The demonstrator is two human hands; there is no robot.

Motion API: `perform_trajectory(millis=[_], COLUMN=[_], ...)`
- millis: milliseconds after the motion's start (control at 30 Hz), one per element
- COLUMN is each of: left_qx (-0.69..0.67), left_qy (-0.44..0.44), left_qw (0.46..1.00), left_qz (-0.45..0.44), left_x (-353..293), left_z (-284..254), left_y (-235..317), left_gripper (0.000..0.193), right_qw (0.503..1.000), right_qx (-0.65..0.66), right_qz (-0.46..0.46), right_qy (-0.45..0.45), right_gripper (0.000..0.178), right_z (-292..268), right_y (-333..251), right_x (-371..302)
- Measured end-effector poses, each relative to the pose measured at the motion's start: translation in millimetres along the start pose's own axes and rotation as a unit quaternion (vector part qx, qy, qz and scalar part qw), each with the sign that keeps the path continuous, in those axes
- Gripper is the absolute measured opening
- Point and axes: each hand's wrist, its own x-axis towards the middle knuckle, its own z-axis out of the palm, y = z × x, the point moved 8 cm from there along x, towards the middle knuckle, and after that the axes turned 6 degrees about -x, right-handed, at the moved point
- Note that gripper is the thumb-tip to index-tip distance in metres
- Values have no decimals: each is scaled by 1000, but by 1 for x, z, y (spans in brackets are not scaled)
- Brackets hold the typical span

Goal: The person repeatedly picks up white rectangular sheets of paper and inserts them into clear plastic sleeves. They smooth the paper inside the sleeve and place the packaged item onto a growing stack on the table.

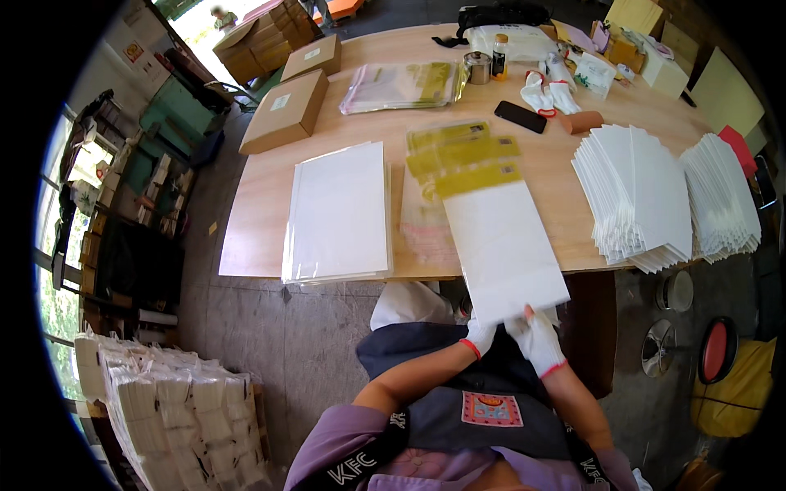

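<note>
A white rectangular board point(508, 254) slants over the table's near edge, its far end at a clear plastic bag with a gold printed band point(479, 177). My right hand point(536, 342), in a white glove with a red cuff and bare fingertips, grips the board's near edge with the thumb on top. My left hand point(481, 335), gloved alike, is closed at the near left corner, its fingers partly hidden under the board. More gold-banded clear bags point(446, 135) lie beneath and beyond. To the left rests a stack of white boards in clear bags point(340, 213).
Fanned stacks of white boards point(634, 192) stand at the table's right. Farther back are a black phone point(521, 117), a metal canister point(477, 68), a bottle point(499, 57), white gloves point(550, 94) and more clear bags point(401, 86). Cardboard boxes point(286, 110) sit far left; a wrapped pallet point(176, 409) is on the floor.
</note>
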Motion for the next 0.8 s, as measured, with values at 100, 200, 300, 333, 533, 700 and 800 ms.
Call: perform_trajectory(millis=[100, 200, 300, 333, 533, 700, 800], left_qx=[-241, -268, -343, -285, -29, -34, -138], left_qy=[41, 27, -64, -4, 6, -37, 1], left_qw=[963, 952, 906, 932, 991, 996, 982], left_qz=[-111, -145, -238, -225, -131, -75, -126], left_x=[-4, 6, -11, -13, -3, 3, 2], left_z=[-3, -17, -23, -42, -93, -96, -99], left_y=[-20, -9, 19, 26, 81, 64, 60], left_gripper=[22, 23, 20, 21, 21, 21, 20], right_qw=[991, 991, 945, 913, 491, 319, 285], right_qx=[107, 17, -301, -388, -764, -829, -838], right_qz=[6, 59, 13, -14, -398, -436, -437], right_qy=[-83, -122, -125, -129, -130, -145, -162], right_gripper=[34, 37, 29, 27, 13, 15, 14], right_z=[24, 37, 53, 62, 134, 148, 153], right_y=[4, 10, -5, -12, -18, 7, 10], right_x=[53, 41, 9, 4, 1, 14, 15])
